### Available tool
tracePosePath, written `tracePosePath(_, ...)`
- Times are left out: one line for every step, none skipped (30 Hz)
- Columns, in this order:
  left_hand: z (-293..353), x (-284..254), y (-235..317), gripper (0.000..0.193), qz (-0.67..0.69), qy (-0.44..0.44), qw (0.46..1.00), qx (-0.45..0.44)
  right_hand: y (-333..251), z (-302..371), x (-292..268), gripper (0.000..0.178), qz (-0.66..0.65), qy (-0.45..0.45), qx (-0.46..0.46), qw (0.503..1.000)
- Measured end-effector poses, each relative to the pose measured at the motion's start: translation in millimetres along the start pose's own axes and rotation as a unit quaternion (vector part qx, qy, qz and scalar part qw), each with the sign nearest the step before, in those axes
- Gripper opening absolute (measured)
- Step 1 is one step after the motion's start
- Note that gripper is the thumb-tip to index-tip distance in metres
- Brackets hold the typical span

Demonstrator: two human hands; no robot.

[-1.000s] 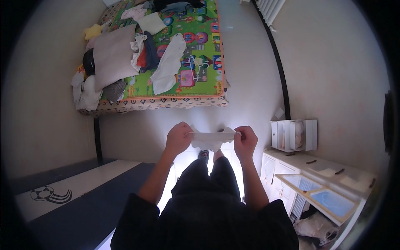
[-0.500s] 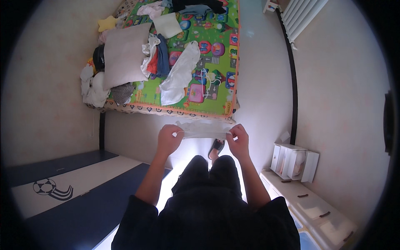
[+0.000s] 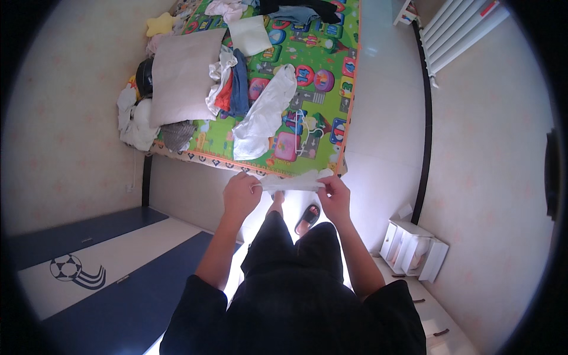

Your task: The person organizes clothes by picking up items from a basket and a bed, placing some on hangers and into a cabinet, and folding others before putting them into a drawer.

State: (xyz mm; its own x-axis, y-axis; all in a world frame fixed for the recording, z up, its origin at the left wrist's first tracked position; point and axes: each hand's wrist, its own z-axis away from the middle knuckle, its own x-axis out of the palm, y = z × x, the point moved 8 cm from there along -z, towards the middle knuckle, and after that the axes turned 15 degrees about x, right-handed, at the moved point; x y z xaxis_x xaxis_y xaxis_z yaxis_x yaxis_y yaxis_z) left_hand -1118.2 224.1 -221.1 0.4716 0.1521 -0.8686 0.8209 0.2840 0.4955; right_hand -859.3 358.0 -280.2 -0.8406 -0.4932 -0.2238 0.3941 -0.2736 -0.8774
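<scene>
A thin white cloth (image 3: 290, 182) is stretched between my two hands, just off the near edge of the bed. My left hand (image 3: 241, 194) pinches one end of it. My right hand (image 3: 335, 197) pinches the other end between thumb and fingers. Seen from above almost edge-on, its exact kind cannot be made out. Beyond it, a long white garment (image 3: 264, 115) lies on a green patterned play mat (image 3: 207, 141). A white clothes hanger (image 3: 300, 133) rests to the right of that garment.
On the mat lie a large beige cushion (image 3: 186, 77), blue trousers (image 3: 239, 83), a pale square cushion (image 3: 250, 35) and other clothes. A yellow star cushion (image 3: 161, 25) is at the far left. At right stand a radiator (image 3: 455, 41), a small white shelf (image 3: 408, 245) and drawers (image 3: 429, 307).
I have stepped a little nearer the bed, and my left foot now shows ahead. The white cloth stays pinched in both hands, close to the mat's edge.
</scene>
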Motion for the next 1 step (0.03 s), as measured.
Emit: tracePosePath(-4.8,5.8,-12.5,0.023,-0.012,-0.035,0.999,-0.018,5.6,-8.2,7.2,0.02,0.027,-0.016,0.034,0.999)
